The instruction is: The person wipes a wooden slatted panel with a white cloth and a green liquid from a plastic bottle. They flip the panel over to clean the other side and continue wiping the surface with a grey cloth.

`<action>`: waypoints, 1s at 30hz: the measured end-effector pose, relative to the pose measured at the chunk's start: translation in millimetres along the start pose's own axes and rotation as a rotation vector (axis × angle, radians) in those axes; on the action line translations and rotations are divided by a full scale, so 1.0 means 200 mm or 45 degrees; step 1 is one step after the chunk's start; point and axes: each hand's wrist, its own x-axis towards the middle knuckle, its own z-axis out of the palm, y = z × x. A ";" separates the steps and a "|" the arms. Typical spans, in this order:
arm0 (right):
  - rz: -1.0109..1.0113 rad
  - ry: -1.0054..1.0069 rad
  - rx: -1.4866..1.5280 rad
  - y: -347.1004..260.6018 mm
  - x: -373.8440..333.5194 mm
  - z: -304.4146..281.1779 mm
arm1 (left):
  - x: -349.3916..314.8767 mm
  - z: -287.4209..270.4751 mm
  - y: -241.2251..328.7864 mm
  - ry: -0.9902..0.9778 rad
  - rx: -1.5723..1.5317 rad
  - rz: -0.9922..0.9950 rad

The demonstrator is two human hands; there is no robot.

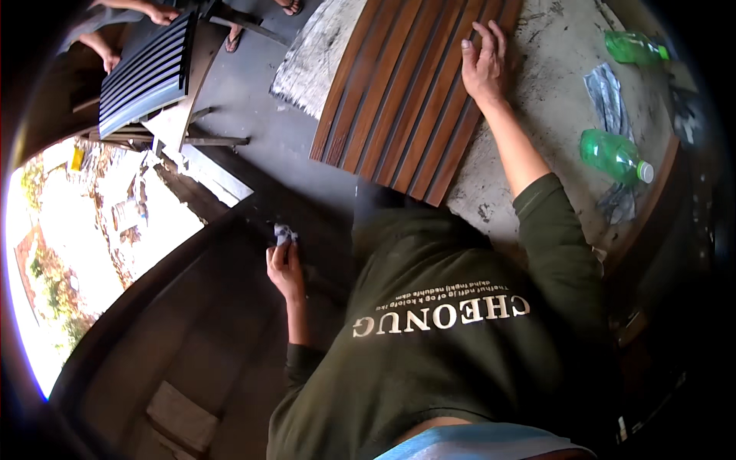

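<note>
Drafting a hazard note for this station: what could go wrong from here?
1. The slatted brown panel overhangs the bench at its near-left corner, so pressing there might tip or shift it.
2. The white-capped green bottle sits near the bench's right side; the right arm could knock it.
3. The left hand pinches a crumpled cloth off the bench; it could drop.

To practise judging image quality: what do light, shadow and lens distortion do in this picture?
Head view: outdoor ground washed out at left; head view: left hand against deep shadow; head view: table bowed along its right edge, panel slats fairly clear.
</note>
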 end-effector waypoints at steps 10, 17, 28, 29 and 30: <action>0.098 -0.272 0.045 -0.44 -0.49 -0.40 | 0.29 0.09 0.75 -0.081 -0.758 0.632; 0.594 -0.241 0.192 -0.86 -0.85 -0.64 | 0.72 0.27 0.77 -0.395 -0.925 0.633; 0.232 -0.177 -0.189 -1.03 -0.59 -0.44 | 0.85 0.66 0.47 0.069 0.128 0.744; 0.205 -0.226 -0.195 -1.02 -0.55 -0.38 | 0.84 0.69 0.43 0.036 0.110 0.739; 0.240 -0.332 -0.396 -1.01 -0.50 -0.35 | 0.80 0.67 0.45 -0.068 0.120 0.705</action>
